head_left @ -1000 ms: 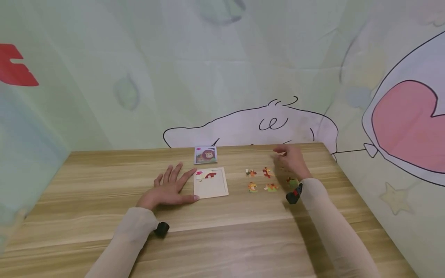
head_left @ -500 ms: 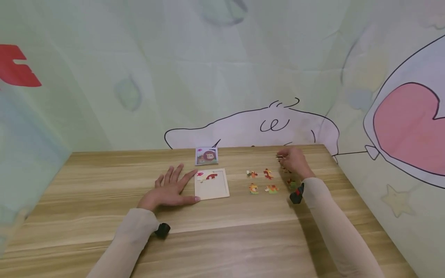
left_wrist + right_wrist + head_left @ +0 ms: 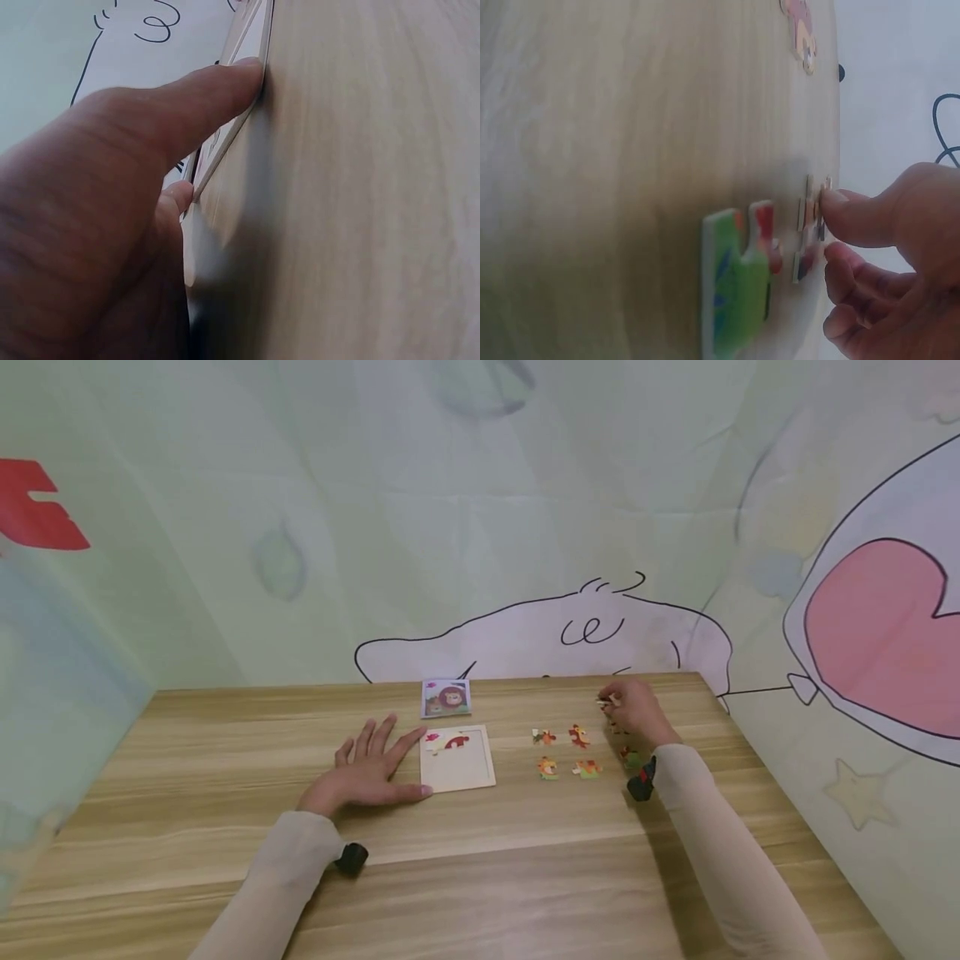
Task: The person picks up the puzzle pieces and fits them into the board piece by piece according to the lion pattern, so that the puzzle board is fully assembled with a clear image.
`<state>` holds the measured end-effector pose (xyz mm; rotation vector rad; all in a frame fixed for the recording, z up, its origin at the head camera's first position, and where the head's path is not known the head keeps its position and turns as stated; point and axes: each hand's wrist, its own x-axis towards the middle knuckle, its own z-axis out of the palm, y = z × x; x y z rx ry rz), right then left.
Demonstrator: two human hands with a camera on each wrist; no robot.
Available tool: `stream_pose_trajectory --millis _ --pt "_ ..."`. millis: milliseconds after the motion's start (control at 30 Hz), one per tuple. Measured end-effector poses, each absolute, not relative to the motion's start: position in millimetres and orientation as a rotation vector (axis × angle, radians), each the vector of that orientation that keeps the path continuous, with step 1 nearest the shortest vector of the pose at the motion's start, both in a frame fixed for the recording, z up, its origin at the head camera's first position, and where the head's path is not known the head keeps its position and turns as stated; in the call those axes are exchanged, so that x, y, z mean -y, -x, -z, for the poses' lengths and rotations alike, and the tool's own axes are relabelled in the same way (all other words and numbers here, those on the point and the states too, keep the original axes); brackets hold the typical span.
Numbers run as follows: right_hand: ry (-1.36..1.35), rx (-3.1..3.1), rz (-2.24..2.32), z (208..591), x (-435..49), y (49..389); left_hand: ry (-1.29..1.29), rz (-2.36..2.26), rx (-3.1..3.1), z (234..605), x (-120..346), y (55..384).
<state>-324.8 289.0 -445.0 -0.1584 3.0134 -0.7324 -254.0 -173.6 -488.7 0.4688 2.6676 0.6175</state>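
Observation:
My left hand (image 3: 366, 775) lies with fingers spread, its thumb and index finger touching the left edge of a shallow wooden puzzle tray (image 3: 453, 772). In the left wrist view the thumb (image 3: 217, 94) presses on the tray's rim. A pink and dark-red strip of joined pieces (image 3: 450, 741) fills the tray's upper left. At the far right, my right hand (image 3: 636, 708) pinches a small puzzle piece (image 3: 604, 700) between thumb and fingers. Its picture side is hard to make out. Under and beside that hand lie other pieces, partly hidden, including a green one (image 3: 739, 289).
Behind the tray lies a lion picture card (image 3: 446, 698). Between tray and right hand, loose pieces sit in two rows, among them an orange-green piece (image 3: 587, 768) and a red-brown one (image 3: 578, 736). A printed cloth wall (image 3: 480, 568) borders the wooden table (image 3: 480, 877).
My right hand has come slightly nearer and down, and a puzzle piece now shows between its fingertips. The left hand stays on the tray's edge.

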Motion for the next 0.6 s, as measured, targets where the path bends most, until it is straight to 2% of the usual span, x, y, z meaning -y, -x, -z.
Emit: stream_pose_trajectory --millis 600 --pt "0.019 -2.996 1.020 435.5 -287.3 316.3 -0.468 -0.626 -2.675 486.6 172.9 252.3"
